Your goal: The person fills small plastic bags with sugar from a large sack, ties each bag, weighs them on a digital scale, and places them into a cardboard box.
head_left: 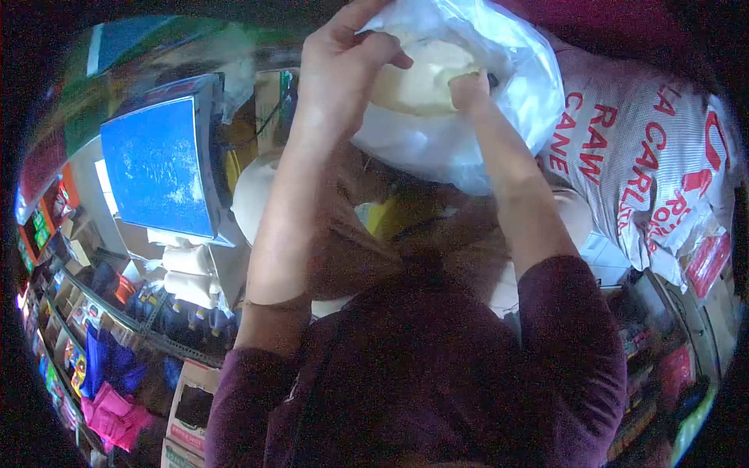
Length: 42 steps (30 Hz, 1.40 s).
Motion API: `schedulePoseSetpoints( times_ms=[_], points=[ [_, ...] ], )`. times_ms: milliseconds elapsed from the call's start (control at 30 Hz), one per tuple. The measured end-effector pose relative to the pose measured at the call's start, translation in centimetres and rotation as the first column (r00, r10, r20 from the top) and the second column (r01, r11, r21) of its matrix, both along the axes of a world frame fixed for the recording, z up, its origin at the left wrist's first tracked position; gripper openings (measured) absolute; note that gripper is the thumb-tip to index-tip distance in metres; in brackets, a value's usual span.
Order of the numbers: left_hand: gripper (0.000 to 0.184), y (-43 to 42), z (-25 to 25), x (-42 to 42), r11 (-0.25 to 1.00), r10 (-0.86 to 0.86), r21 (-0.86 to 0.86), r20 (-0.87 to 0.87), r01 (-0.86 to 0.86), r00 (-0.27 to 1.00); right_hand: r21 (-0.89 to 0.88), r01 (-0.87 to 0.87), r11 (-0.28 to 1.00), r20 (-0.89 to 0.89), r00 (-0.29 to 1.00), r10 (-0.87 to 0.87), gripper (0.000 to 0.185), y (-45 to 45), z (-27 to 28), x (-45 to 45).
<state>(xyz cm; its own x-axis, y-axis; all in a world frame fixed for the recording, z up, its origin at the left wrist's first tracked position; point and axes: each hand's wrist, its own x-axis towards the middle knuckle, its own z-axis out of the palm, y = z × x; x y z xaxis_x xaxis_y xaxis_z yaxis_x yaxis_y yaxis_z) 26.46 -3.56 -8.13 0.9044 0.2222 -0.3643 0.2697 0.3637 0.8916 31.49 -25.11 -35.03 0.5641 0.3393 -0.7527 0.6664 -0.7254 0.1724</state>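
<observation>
Under curled fingers (382,48) of the left hand (347,48), grip unclear, a crinkled plastic bag (421,147) cups pale contents (433,62). The right hand (470,90) is clenched.

My head camera looked steeply down past my chest (421,374).
Its very wide view bent the surroundings and darkened at the corners; my chest loomed close at the bottom, while my left fingers (381,48), right fingers (466,83) and the plastic bag (437,148) lay farther out, at the top.
</observation>
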Motion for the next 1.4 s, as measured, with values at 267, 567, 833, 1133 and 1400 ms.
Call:
schedulePoseSetpoints(
  times_ms=[267, 567, 833, 1133, 1400],
  points=[
    [0.051, -0.6, -0.2, 0.2, 1.000, 0.016, 0.025, 0.030, -0.016, 0.999, 0.336, 0.338, 0.879, -0.234, 0.934, -0.269, 0.037, 4.4, 4.7, -3.1],
    [0.054, 0.2, -2.0, 0.1, 0.974, -0.082, 0.213, 0.020, 0.075, 0.996, 0.680, 0.646, 0.347, -0.505, 0.755, -0.417, 0.053, 2.4, 8.8, -1.9],
    [0.048, 0.1, -2.4, -0.8, 0.935, -0.098, 0.346, 0.062, 0.070, 0.993, 0.792, 0.599, 0.116, -0.507, 0.752, -0.420, 0.053, -3.4, 23.7, -0.9],
    [0.052, -1.4, -1.5, -1.2, 0.956, -0.199, 0.248, 0.159, 0.156, 0.967, 0.765, 0.146, 0.627, 0.163, 0.899, -0.407, 0.050, 0.6, 32.0, -0.4],
    [0.054, -2.3, -1.9, -1.4, 0.928, -0.283, 0.296, 0.166, 0.226, 0.945, 0.028, -0.231, 0.972, 0.571, 0.802, 0.175, 0.043, 6.9, 36.5, -0.7]
  ],
)
